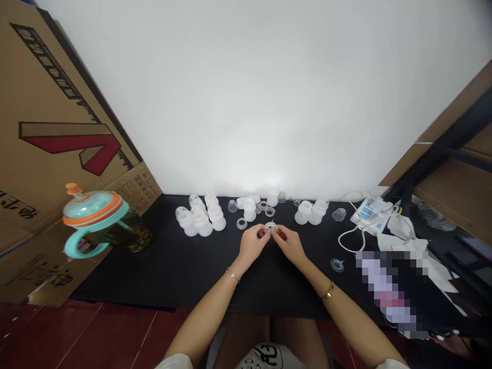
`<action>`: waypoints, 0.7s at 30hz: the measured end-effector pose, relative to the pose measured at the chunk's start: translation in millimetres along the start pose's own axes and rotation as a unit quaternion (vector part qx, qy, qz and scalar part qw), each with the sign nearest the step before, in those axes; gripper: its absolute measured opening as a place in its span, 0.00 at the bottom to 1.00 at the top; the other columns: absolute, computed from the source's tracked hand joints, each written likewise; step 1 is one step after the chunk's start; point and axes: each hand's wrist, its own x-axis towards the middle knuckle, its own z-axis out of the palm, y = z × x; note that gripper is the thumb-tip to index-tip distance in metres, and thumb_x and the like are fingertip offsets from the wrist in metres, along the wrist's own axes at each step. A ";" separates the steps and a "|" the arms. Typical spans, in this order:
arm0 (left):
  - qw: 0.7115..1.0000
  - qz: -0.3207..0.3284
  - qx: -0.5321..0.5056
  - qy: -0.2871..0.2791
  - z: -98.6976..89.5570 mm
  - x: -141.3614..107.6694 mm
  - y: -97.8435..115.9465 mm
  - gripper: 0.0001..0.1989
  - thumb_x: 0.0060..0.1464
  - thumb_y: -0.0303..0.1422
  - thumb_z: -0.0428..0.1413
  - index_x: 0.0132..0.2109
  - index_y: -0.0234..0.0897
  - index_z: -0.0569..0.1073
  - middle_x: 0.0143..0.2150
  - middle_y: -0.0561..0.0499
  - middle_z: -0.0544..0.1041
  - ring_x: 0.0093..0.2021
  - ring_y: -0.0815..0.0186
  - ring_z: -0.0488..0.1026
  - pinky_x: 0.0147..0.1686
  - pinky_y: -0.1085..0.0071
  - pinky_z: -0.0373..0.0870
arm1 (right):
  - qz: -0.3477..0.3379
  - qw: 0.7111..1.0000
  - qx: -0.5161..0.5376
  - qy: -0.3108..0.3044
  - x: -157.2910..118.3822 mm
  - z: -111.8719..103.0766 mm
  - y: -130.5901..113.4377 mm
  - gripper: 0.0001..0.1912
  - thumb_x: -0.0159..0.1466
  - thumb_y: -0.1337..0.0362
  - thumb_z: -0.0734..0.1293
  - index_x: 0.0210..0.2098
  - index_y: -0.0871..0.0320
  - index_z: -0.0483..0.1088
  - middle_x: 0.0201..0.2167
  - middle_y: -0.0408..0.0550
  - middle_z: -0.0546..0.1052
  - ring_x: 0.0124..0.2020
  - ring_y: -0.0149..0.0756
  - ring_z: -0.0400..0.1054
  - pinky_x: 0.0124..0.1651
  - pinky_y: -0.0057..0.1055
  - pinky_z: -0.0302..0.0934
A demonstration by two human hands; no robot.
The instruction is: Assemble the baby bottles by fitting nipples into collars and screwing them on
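My left hand [254,245] and my right hand [287,242] meet over the black table, fingertips pinching opposite sides of a white bottle collar ring [271,226]. A small clear tip, seemingly a nipple, pokes up from it. Beyond my fingers lie loose collar rings [242,223], a white baby bottle without a cap [249,211] and a clear dome cap [232,206]. Several capped baby bottles [202,223] stand grouped to the left. Two more bottles [303,212] stand to the right, one under a clear cap. A clear silicone nipple [337,265] rests beside my right forearm.
A large teal-lidded jug [111,225] with dark contents stands at the left, against a cardboard box [69,102]. White cable [351,248], papers [403,241] and a pixelated item [388,292] crowd the right side. A white wall [269,102] borders the table's back edge.
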 end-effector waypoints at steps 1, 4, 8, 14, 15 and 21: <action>1.000 -0.001 -0.001 0.000 0.2 -0.1 -0.1 0.13 0.59 0.41 0.54 0.32 0.38 0.75 0.27 0.54 0.74 0.28 0.67 0.68 0.30 0.73 0.59 | -0.001 1.000 -0.002 0.001 0.1 -0.2 -0.4 0.17 0.68 0.52 0.63 0.42 0.57 0.77 0.25 0.44 0.75 0.24 0.35 0.67 0.26 0.27 0.60; 1.000 -0.005 0.001 -0.002 0.6 -0.5 -0.6 0.13 0.59 0.41 0.54 0.32 0.38 0.75 0.27 0.54 0.74 0.28 0.67 0.68 0.30 0.72 0.59 | -0.008 1.000 -0.009 0.005 0.1 -0.2 -0.9 0.16 0.68 0.52 0.64 0.41 0.57 0.77 0.25 0.44 0.76 0.24 0.35 0.67 0.27 0.28 0.58; 1.000 -0.007 0.004 -0.001 0.7 -0.8 -0.7 0.13 0.59 0.41 0.54 0.32 0.38 0.75 0.27 0.54 0.73 0.28 0.68 0.68 0.29 0.73 0.58 | -0.017 1.000 -0.013 0.009 -0.2 0.1 -0.9 0.16 0.68 0.52 0.64 0.41 0.57 0.77 0.26 0.44 0.76 0.25 0.35 0.67 0.28 0.28 0.58; 1.000 -0.012 0.016 -0.001 -0.1 -1.2 2.0 0.13 0.59 0.40 0.54 0.32 0.37 0.76 0.27 0.54 0.74 0.28 0.67 0.69 0.30 0.72 0.59 | -0.022 0.999 -0.020 0.014 -0.6 -0.4 -0.5 0.17 0.68 0.52 0.64 0.40 0.58 0.77 0.25 0.43 0.75 0.25 0.34 0.66 0.28 0.28 0.57; 1.000 -0.015 0.017 -0.002 -0.2 -1.2 2.4 0.13 0.59 0.40 0.54 0.32 0.37 0.76 0.27 0.54 0.74 0.28 0.67 0.69 0.30 0.72 0.59 | -0.023 0.999 -0.021 0.014 -0.6 -0.5 -0.1 0.17 0.68 0.52 0.64 0.40 0.58 0.77 0.25 0.43 0.75 0.25 0.34 0.66 0.28 0.28 0.57; 1.000 -0.020 0.017 -0.003 0.3 -0.4 1.3 0.14 0.59 0.41 0.54 0.34 0.37 0.79 0.28 0.52 0.76 0.29 0.67 0.70 0.31 0.72 0.60 | -0.027 0.999 -0.020 0.018 -0.5 0.1 1.7 0.17 0.68 0.51 0.64 0.40 0.58 0.78 0.24 0.43 0.75 0.24 0.34 0.66 0.27 0.28 0.57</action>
